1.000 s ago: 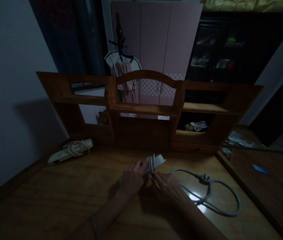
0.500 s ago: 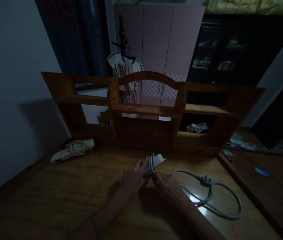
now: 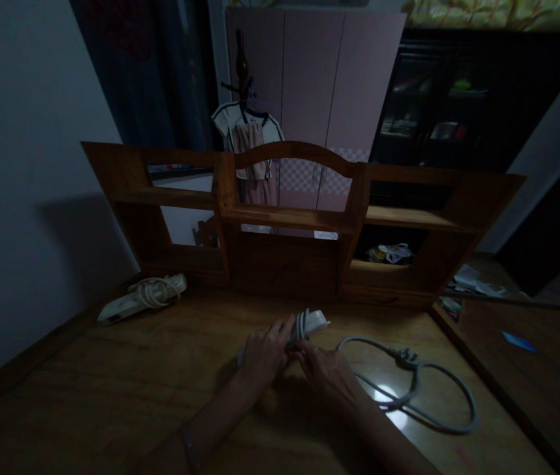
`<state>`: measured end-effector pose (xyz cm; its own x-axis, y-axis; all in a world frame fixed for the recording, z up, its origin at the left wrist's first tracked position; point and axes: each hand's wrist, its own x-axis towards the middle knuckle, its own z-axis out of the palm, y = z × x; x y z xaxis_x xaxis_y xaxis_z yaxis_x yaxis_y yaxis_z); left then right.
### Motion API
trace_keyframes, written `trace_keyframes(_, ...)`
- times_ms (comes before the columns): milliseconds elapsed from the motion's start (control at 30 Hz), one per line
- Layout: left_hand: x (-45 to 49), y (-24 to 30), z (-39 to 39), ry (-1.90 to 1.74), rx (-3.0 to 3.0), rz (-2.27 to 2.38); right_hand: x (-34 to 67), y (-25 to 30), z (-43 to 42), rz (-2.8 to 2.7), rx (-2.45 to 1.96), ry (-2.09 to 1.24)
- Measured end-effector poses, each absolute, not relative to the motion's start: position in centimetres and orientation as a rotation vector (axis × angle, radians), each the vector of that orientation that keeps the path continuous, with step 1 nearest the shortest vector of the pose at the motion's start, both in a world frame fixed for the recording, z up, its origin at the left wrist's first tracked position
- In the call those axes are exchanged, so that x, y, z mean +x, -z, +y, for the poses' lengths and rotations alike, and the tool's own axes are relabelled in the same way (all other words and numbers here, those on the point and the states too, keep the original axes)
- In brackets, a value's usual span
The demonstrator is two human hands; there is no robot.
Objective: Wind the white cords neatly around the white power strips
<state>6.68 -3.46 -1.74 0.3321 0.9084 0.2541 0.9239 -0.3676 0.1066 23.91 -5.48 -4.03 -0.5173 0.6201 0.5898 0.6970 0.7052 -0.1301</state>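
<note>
In the head view, our left grip (image 3: 266, 348) is wrapped around a white power strip (image 3: 317, 320) at the middle of the bench (image 3: 111, 396), and our right grip (image 3: 332, 375) seems to pinch the grey cord (image 3: 301, 324) beside its coils. The slack, with its power plug (image 3: 408, 357), lies toward the bench's right edge. We judge the step to be winding; the next turn calls for a steady strip and taut cord.

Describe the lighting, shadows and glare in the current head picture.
Head view: dim overall; white glare on the brown wooden desktop, crossed by the looped grey cable; dark shadow beside the bare right hand; soft shadow on the pale plain wall.
</note>
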Motion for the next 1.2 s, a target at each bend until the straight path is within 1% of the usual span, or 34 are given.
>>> trace_keyframes(200, 6.6, 1.5, -3.6, 0.446, -2.57, -1.705, 24.3, 3.4, -5.6, -2.399, -0.997, 0.132)
trace_keyframes(567, 6.6, 1.5, -3.9, 0.487, -2.588, -1.672, 24.9, 2.8, -5.9, -2.389, -0.963, 0.229)
trace_keyframes(967, 6.5, 1.1, -3.8, 0.541, -2.518, -1.768, 24.8, 1.3, -6.4, -2.358, -0.98, 0.081)
trace_keyframes(1067, 6.4, 0.9, -3.5, 0.613, -2.431, -1.84, 25.0, 1.1, -6.2, -2.35, -0.991, 0.111)
trace_keyframes(1200, 6.3, 0.6, -3.3, 0.661, -2.382, -1.845, 25.5, 1.5, -5.6, -2.361, -0.971, 0.25)
